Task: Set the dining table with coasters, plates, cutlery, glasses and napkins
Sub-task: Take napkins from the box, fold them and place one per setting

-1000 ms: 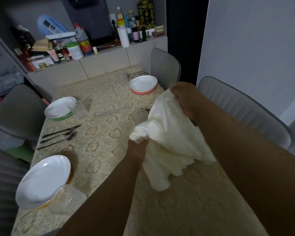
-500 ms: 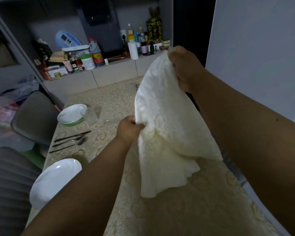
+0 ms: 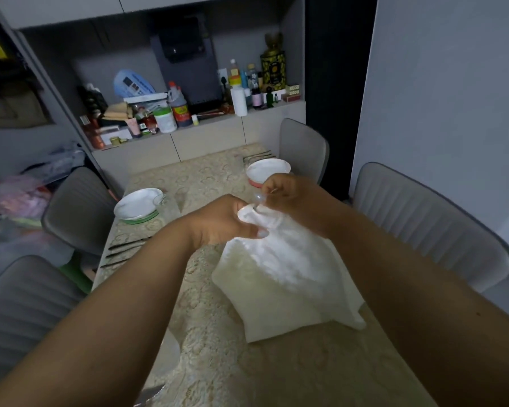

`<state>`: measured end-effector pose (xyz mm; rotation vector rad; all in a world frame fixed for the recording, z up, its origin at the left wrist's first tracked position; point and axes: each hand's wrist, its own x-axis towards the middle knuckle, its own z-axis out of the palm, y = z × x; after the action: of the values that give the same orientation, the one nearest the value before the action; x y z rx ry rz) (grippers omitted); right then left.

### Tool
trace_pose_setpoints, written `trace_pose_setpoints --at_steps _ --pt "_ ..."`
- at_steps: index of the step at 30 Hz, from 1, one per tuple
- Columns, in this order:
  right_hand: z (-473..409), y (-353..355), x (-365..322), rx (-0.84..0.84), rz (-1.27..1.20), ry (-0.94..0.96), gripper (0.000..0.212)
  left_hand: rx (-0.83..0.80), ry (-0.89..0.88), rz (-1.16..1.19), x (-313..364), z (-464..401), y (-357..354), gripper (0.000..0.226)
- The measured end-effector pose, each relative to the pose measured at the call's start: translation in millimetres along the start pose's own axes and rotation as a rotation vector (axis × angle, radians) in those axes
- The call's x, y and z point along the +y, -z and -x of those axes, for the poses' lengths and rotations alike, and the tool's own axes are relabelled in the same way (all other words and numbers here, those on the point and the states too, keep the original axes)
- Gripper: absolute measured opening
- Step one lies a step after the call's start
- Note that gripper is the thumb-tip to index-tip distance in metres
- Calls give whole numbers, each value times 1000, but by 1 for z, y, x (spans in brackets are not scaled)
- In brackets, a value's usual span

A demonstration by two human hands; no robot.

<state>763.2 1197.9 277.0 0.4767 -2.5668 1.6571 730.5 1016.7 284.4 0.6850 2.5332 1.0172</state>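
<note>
- Gathering the top of a white cloth napkin (image 3: 279,277) is the step in hand: both hands meet at its upper corner above the middle of the dining table (image 3: 321,374), and the rest of the cloth hangs down with its lower edge resting on the patterned tablecloth.
- The left hand (image 3: 222,220) has its fingers curled round the bunched top of the napkin; the right hand (image 3: 288,198) pinches the same bunch from the other side, touching the left.
- A glass seems to sit just behind the knuckles, but it is too dim and hidden to be sure of.
- Judging by the task, the napkin stage is under way: a plate on a green coaster (image 3: 138,202) with a glass beside it stands at the far left place, a plate on a pink coaster (image 3: 266,171) at the far right place, and dark cutlery (image 3: 124,251) lies along the left edge.
- The next move probably calls for folding or shaping the cloth and setting it at a place without knocking the glassware nearby; the loose hanging corner could drag across the table.
- On the shelf behind, a dark bottle with a red label (image 3: 179,108) and a gold patterned tin (image 3: 272,70) carry print, yet no writing can be read at this size and light.
</note>
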Motion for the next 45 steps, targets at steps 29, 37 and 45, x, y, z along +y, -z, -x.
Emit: trace_pose_setpoints --at_steps 29,37,45 --pt "24 12 6 77 238 -240 19 807 65 774 -22 71 106 21" --pt "17 62 -31 -123 378 -194 32 1018 80 707 -16 84 112 7" --pt "-5 71 9 192 1077 -286 45 1023 413 137 -38 84 85 22"
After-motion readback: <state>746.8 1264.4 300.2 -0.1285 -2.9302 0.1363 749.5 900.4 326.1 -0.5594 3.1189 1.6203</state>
